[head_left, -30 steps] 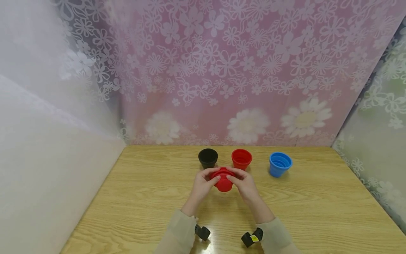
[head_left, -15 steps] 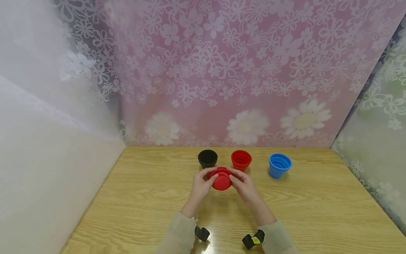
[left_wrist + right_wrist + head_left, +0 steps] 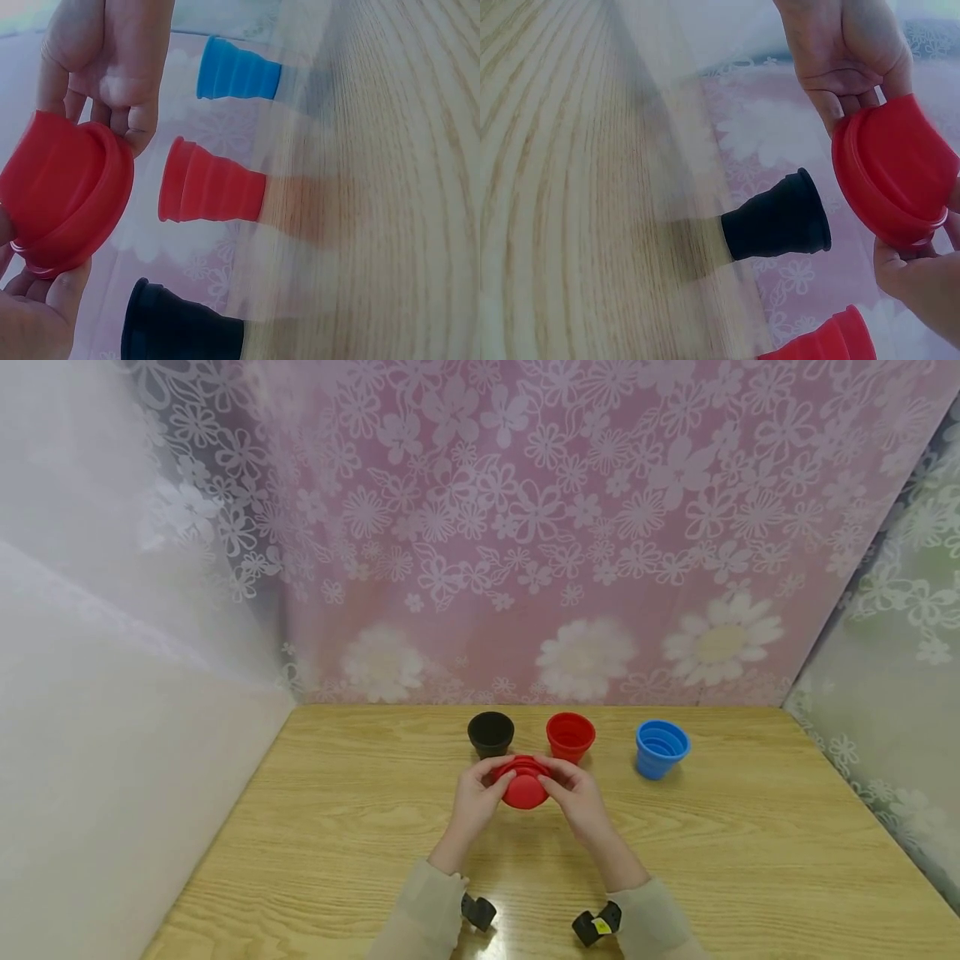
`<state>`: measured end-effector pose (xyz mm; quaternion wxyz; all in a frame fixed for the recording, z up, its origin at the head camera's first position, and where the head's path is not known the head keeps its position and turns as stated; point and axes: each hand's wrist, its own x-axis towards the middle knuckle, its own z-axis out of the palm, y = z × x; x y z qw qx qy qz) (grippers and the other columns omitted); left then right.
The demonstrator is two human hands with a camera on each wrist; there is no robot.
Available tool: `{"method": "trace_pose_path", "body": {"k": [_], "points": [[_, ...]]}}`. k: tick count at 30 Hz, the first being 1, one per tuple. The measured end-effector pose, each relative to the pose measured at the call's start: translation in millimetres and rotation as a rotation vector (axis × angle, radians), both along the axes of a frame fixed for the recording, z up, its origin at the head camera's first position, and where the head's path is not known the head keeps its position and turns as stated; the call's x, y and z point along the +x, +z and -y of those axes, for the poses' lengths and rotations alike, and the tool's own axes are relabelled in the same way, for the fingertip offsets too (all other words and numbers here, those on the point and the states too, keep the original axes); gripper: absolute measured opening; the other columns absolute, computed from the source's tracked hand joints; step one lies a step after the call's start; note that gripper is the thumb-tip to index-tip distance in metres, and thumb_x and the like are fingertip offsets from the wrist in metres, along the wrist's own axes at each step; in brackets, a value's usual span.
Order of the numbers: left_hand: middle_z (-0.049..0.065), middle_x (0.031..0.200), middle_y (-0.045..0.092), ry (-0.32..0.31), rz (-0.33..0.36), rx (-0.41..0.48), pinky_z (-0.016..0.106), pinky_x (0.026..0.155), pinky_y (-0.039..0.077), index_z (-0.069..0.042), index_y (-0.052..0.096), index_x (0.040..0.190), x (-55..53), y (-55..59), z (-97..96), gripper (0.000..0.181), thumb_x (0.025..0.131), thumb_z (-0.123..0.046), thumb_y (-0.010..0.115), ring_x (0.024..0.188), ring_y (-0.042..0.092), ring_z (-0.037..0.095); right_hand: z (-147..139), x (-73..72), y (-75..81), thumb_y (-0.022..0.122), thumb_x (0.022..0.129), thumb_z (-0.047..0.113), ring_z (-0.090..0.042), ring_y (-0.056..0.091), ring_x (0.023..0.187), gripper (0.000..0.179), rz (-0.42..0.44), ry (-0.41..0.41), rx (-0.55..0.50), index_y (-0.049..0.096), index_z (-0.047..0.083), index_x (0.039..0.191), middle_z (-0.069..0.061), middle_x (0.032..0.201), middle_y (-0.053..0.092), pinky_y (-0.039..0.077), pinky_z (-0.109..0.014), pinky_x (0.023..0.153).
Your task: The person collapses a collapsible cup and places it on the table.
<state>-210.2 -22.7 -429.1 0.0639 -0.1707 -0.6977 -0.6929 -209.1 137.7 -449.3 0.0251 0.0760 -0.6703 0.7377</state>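
Observation:
A red collapsible cup [image 3: 525, 791] is held up between both hands above the table, its round base facing the head camera. My left hand [image 3: 474, 797] pinches its left side and my right hand [image 3: 581, 802] its right, thumbs on the near face and fingers at the rim. In the left wrist view the held cup [image 3: 71, 191] looks partly folded, its wall bent out of round. Just beyond the hands stand a black cup [image 3: 491, 739] and a second red cup [image 3: 571, 735], both upright; the hands hide part of their lower ends in the head view.
A blue collapsible cup [image 3: 660, 750] stands upright to the right of the other cups. The wooden table [image 3: 337, 827] meets a pink flowered curtain [image 3: 465, 568] at the back. Pale sheeting [image 3: 112, 693] hangs along the left side. Each wrist carries a small black camera.
The held red cup has tilted and shifted slightly left; its base now looks wider and flatter toward the head camera. Both hands keep their grip, and the standing cups stay in place.

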Motion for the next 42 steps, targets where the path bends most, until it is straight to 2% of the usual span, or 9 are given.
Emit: {"method": "trace_pose_path", "body": {"k": [4, 8, 15, 18, 22, 27, 30, 34, 42], "points": [[0.024, 0.101, 0.059, 0.007, -0.002, 0.010, 0.020, 0.071, 0.048, 0.012, 0.059, 0.103, -0.6, -0.8, -0.5, 0.023, 0.081, 0.008, 0.057, 0.087, 0.057, 0.030, 1.5, -0.4, -1.1, 0.051, 0.085, -0.007, -0.019, 0.051, 0.093, 0.031, -0.007, -0.019, 0.014, 0.052, -0.009, 0.116, -0.019, 0.115, 0.051, 0.048, -0.024, 0.077], [0.023, 0.101, 0.059, 0.018, 0.021, 0.012, 0.020, 0.070, 0.049, 0.011, 0.059, 0.103, -1.3, -0.5, -0.8, 0.022, 0.081, 0.007, 0.057, 0.085, 0.057, 0.026, 2.7, -1.1, -2.7, 0.053, 0.084, -0.007, -0.017, 0.052, 0.089, 0.030, -0.043, -0.038, 0.033, 0.053, -0.010, 0.114, -0.018, 0.110, 0.054, 0.048, -0.023, 0.074], [0.018, 0.099, 0.060, 0.008, 0.199, 0.120, 0.027, 0.068, 0.051, 0.010, 0.059, 0.105, -2.5, 0.4, -0.3, 0.025, 0.082, 0.000, 0.060, 0.079, 0.059, 0.013, 4.9, -3.6, -3.9, 0.055, 0.084, -0.005, -0.016, 0.053, 0.082, 0.027, -0.090, -0.101, 0.063, 0.056, -0.007, 0.110, -0.019, 0.103, 0.056, 0.049, -0.021, 0.069], [0.015, 0.096, 0.061, -0.024, 0.237, 0.170, 0.029, 0.067, 0.051, 0.011, 0.057, 0.106, -2.9, -0.1, 0.4, 0.027, 0.082, 0.000, 0.060, 0.077, 0.059, 0.012, 5.7, -3.5, -2.3, 0.055, 0.084, -0.004, -0.015, 0.053, 0.081, 0.024, -0.098, -0.145, 0.060, 0.057, -0.007, 0.108, -0.019, 0.102, 0.056, 0.048, -0.020, 0.067], [0.013, 0.096, 0.061, -0.080, 0.246, 0.256, 0.028, 0.070, 0.051, 0.016, 0.052, 0.109, -4.6, -2.9, 1.1, 0.030, 0.081, 0.006, 0.057, 0.078, 0.059, 0.011, 6.5, -3.6, -0.5, 0.055, 0.084, -0.004, -0.014, 0.053, 0.080, 0.023, -0.085, -0.200, 0.044, 0.058, -0.006, 0.107, -0.014, 0.099, 0.058, 0.048, -0.020, 0.066], [0.015, 0.103, 0.059, -0.128, 0.253, 0.330, 0.024, 0.071, 0.050, 0.018, 0.048, 0.113, -11.4, -13.9, 0.6, 0.033, 0.080, 0.013, 0.053, 0.080, 0.059, 0.011, 6.7, -3.6, 0.3, 0.055, 0.084, -0.003, -0.014, 0.052, 0.080, 0.023, -0.066, -0.226, 0.033, 0.059, -0.005, 0.107, -0.008, 0.096, 0.059, 0.047, -0.019, 0.065], [0.018, 0.106, 0.058, -0.128, 0.251, 0.326, 0.024, 0.071, 0.050, 0.017, 0.049, 0.114, -14.4, -19.1, -0.1, 0.034, 0.081, 0.013, 0.053, 0.082, 0.059, 0.010, 6.6, -3.4, 0.5, 0.055, 0.084, -0.002, -0.015, 0.052, 0.080, 0.023, -0.066, -0.226, 0.037, 0.058, -0.005, 0.107, -0.010, 0.097, 0.058, 0.047, -0.019, 0.065], [0.021, 0.109, 0.057, -0.114, 0.229, 0.309, 0.025, 0.072, 0.050, 0.016, 0.050, 0.113, -14.3, -19.5, -0.8, 0.033, 0.081, 0.011, 0.055, 0.083, 0.059, 0.011, 7.2, -3.3, 0.8, 0.055, 0.084, -0.002, -0.014, 0.053, 0.081, 0.024, -0.058, -0.233, 0.038, 0.059, -0.004, 0.108, -0.013, 0.099, 0.058, 0.048, -0.019, 0.066], [0.018, 0.103, 0.059, -0.090, 0.214, 0.307, 0.025, 0.070, 0.050, 0.015, 0.054, 0.110, -14.5, -20.0, -1.6, 0.031, 0.081, 0.008, 0.058, 0.081, 0.060, 0.012, 10.5, -2.4, 4.3, 0.055, 0.085, -0.003, -0.014, 0.053, 0.081, 0.023, -0.040, -0.250, 0.027, 0.059, -0.005, 0.107, -0.009, 0.096, 0.058, 0.048, -0.020, 0.068]]}}
